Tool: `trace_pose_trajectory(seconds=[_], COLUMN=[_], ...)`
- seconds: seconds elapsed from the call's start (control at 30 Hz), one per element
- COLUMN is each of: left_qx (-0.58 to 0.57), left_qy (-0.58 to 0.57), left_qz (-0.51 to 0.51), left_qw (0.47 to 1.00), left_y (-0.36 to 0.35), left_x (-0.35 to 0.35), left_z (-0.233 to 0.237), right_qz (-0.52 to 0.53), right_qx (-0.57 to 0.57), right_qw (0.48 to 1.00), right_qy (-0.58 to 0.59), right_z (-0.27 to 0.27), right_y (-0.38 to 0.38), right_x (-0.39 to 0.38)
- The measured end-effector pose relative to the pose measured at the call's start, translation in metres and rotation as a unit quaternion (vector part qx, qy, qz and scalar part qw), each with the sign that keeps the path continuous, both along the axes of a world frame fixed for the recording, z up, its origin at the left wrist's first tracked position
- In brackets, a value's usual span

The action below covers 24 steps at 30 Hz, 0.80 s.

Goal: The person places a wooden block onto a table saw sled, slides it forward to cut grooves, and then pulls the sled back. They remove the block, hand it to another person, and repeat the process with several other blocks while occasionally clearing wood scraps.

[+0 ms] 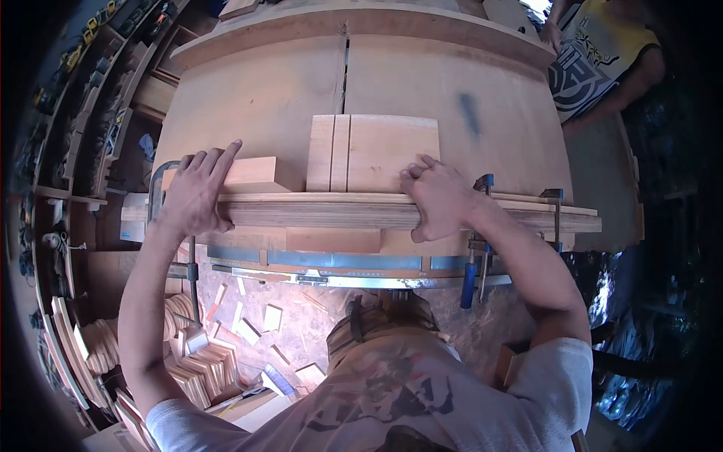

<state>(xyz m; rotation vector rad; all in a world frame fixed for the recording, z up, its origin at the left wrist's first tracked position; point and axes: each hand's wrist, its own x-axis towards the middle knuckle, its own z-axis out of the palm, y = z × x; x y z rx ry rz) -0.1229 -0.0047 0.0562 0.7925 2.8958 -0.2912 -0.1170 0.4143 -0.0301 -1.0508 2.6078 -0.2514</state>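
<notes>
A light wooden board with two dark grooves lies flat on the bench, its near edge against a long layered wooden rail. My right hand is closed at the board's near right corner, fingers curled on it and thumb over the rail's front. A wooden block with a slanted end sits to the left of the board. Across the block's left part and the rail lies my left hand, index finger stretched forward and thumb at the rail's front. Part of the block is hidden under that hand.
Clamps with blue parts hold the rail at right; another clamp is at left. A level runs along the bench's front. Wood offcuts are piled below left. Another person stands at the far right. Shelves of tools line the left.
</notes>
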Motion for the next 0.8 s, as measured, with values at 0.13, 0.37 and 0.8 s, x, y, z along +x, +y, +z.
trace_pose_trajectory(seconds=[0.13,0.37,0.8], left_qx=[-0.027,-0.056,-0.026], left_qy=[0.027,0.066,0.117], left_qz=[0.016,0.058,0.115], left_qw=[0.999,0.995,0.986], left_y=[0.008,0.025,0.04], left_x=[-0.053,-0.139,-0.214], left_z=[-0.003,-0.014,-0.039], right_qz=[-0.022,-0.063,-0.088], right_qx=[0.006,0.001,-0.002], right_qw=[1.0,0.998,0.996], right_qy=[0.005,0.027,0.021], right_z=[-0.005,-0.007,-0.007], right_y=[0.008,0.019,0.024], right_x=[-0.056,-0.153,-0.224])
